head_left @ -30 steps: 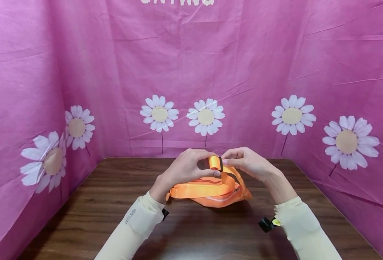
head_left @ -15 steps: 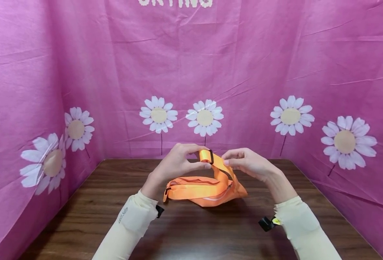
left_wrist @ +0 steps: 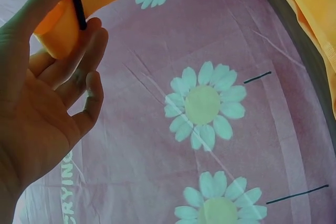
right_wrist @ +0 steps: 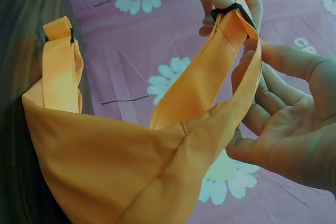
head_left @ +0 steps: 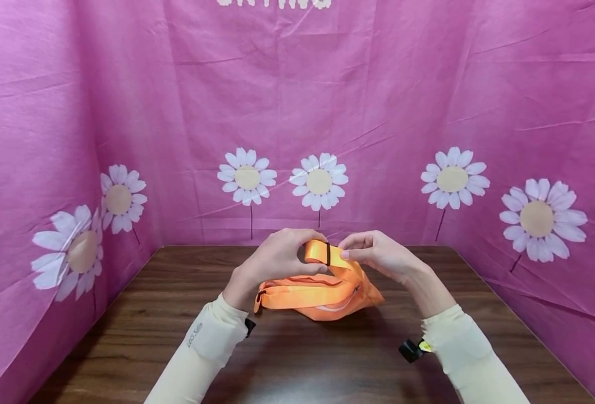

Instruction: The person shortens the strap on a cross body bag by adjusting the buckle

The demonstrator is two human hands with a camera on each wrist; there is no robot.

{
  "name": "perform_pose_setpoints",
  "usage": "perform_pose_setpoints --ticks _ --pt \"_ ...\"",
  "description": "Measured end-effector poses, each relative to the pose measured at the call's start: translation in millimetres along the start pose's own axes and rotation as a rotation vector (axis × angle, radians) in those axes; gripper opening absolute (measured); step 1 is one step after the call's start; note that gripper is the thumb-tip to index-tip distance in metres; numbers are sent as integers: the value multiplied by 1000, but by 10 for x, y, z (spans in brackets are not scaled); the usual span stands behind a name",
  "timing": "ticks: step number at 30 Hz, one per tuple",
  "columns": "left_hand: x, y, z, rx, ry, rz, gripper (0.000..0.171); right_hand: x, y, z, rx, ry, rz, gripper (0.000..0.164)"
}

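Observation:
An orange waist bag [head_left: 350, 307] rests on the table, its webbing strap [head_left: 292, 297] lying across the front. My left hand [head_left: 272, 258] holds a folded loop of strap beside a black slider buckle [head_left: 328, 254]. In the left wrist view the thumb is at the buckle [left_wrist: 77, 10], with fingers under the loop. Just right of the buckle, my right hand [head_left: 385, 257] pinches the strap between thumb and fingers. The right wrist view shows the bag's smooth side [right_wrist: 115, 166], and its strap [right_wrist: 197, 93] rising to the buckle. Some right fingertips are hidden behind the strap.
A dark wooden table [head_left: 297, 365] lies under the bag. Pink cloth [head_left: 378, 101] printed with daisies hangs behind and at both sides. A second strap fitting [right_wrist: 72, 35] stands at the bag's other end. Black wrist devices [head_left: 411, 350] hang below the sleeves.
My left hand has shifted left with the buckle, after rising and then lowering slightly. More strap shows to the buckle's right. My right hand has edged left, and the bag has shifted a little.

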State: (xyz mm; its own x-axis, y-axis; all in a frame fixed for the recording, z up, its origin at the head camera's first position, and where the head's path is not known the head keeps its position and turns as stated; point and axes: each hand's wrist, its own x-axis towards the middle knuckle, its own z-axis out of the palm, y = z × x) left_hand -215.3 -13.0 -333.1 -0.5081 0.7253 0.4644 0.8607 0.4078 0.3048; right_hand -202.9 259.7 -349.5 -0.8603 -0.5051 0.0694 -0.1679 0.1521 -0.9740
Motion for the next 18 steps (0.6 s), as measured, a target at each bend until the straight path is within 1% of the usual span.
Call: perform_pose_setpoints --ticks 3,6,10,14,18 --pt "9 29 45 77 -17 22 44 9 0 45 -1 3 14 26" --pt "12 48 81 118 -28 43 40 17 6 81 -16 4 25 27" --pt "15 52 71 125 -48 54 40 11 -8 87 -56 30 32 26" --pt "13 44 40 127 -54 59 41 6 -6 65 -60 43 37 27" --pt "5 47 -4 97 -65 28 44 25 28 32 -41 32 40 29"
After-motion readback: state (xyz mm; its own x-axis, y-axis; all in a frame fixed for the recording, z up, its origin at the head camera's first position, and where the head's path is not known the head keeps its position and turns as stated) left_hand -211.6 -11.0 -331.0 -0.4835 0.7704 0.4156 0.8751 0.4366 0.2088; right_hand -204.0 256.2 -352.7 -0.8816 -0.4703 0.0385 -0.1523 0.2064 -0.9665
